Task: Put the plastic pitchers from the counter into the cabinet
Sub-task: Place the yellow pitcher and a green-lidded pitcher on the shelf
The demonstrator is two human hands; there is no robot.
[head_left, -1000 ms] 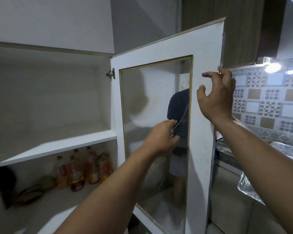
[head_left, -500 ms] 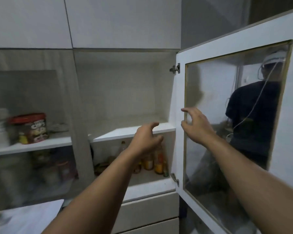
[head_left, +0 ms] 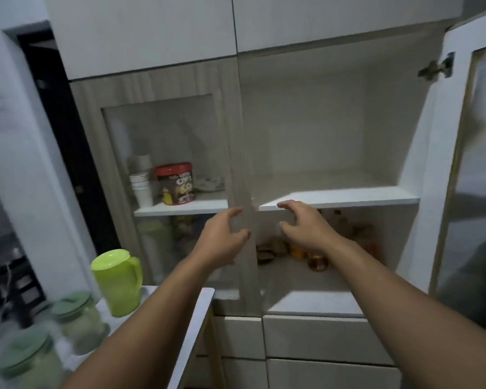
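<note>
Cabinet door (head_left: 460,164) stands open at right; upper shelf (head_left: 340,196) bare. My left hand (head_left: 222,240) and right hand (head_left: 306,228) hover spread, holding nothing. Green pitcher (head_left: 118,282) and two pale pitchers (head_left: 79,321) sit along the counter's (head_left: 191,329) left edge. Next, I judge: grasp the green one.
</note>
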